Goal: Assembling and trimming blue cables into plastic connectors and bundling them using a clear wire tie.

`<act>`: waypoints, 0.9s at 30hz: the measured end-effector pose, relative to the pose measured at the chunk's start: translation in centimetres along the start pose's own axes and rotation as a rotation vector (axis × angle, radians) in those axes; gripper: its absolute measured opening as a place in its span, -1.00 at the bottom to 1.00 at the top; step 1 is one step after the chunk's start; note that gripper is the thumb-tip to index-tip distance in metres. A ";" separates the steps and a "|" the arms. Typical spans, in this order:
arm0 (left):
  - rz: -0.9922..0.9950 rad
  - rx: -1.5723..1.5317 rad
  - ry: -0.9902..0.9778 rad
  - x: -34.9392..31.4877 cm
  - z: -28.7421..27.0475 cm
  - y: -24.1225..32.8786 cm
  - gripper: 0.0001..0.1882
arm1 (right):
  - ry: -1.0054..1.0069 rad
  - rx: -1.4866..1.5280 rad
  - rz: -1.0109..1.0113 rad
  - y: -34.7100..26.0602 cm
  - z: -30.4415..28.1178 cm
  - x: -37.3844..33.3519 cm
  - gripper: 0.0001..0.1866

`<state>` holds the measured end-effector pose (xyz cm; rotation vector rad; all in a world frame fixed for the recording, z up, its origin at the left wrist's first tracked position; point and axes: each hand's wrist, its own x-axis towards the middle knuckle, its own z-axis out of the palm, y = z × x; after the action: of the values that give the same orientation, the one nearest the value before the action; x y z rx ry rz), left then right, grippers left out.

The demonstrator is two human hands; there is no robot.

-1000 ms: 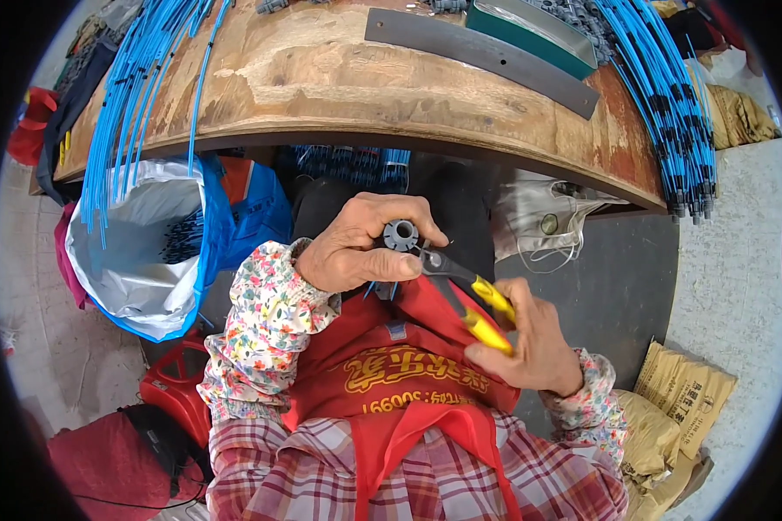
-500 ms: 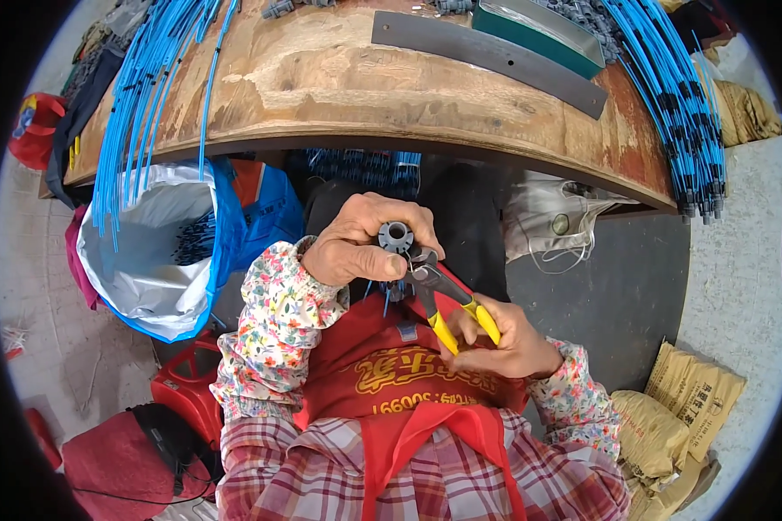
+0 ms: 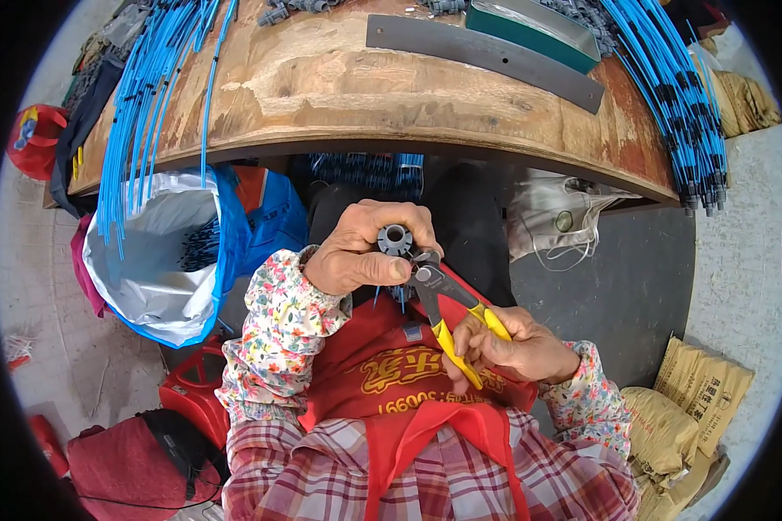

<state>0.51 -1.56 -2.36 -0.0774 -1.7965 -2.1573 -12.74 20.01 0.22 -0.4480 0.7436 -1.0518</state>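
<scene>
- Pliers (image 3: 427, 278), handles spread, gripped by the right hand (image 3: 521, 347)
- Grey connector (image 3: 394, 247) pinched by the left hand (image 3: 352, 252) over dark trousers (image 3: 465, 200), beside the pliers' tip
- White-lined blue bag (image 3: 148, 295), left
- Wooden table (image 3: 321, 104) bearing a metal strip (image 3: 478, 56)

Worn plywood bench (image 3: 347, 100) at 12 o'clock, blue tubes (image 3: 159, 82) overhanging at 10, grey fittings (image 3: 274, 16) at 11, flat metal strip (image 3: 478, 52) at 1, green tray (image 3: 534, 42) behind it, banded blue bundle (image 3: 672, 91) at 2

red apron (image 3: 343, 347): yellow characters, digits | brown sack (image 3: 705, 389): dark characters | pliers (image 3: 428, 276): mark unreadable
</scene>
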 end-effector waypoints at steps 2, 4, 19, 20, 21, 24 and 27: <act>0.000 0.008 0.006 -0.1 -0.1 0.1 -0.52 | -0.010 -0.006 0.000 0.0 0.0 0.1 -0.57; 0.001 0.022 0.017 -0.2 -0.1 0.1 -0.53 | -0.027 -0.019 -0.001 0.0 0.1 0.2 -0.57; 0.092 -0.013 0.106 -0.4 -0.8 -0.6 -0.36 | 0.121 -0.373 -0.086 0.8 0.4 0.8 -0.67; 0.119 -0.041 0.133 -0.4 -0.8 -0.7 -0.31 | 0.171 -0.532 -0.097 0.4 0.4 0.6 -0.65; 0.122 -0.042 0.136 -0.4 -0.7 -0.7 -0.31 | 0.170 -0.535 -0.094 0.0 0.5 0.3 -0.65; 0.090 0.039 0.113 -0.2 -0.5 -0.4 -0.22 | 0.218 -0.620 -0.036 -1.3 0.9 -0.5 -0.63; 0.072 0.038 0.119 -0.3 -0.4 -0.7 -0.23 | 0.235 -0.659 -0.013 -2.6 1.4 -0.8 -0.66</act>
<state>0.63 -1.75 -3.12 -0.0044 -1.7397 -2.0335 -13.53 19.59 3.16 -0.8998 1.3054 -0.8610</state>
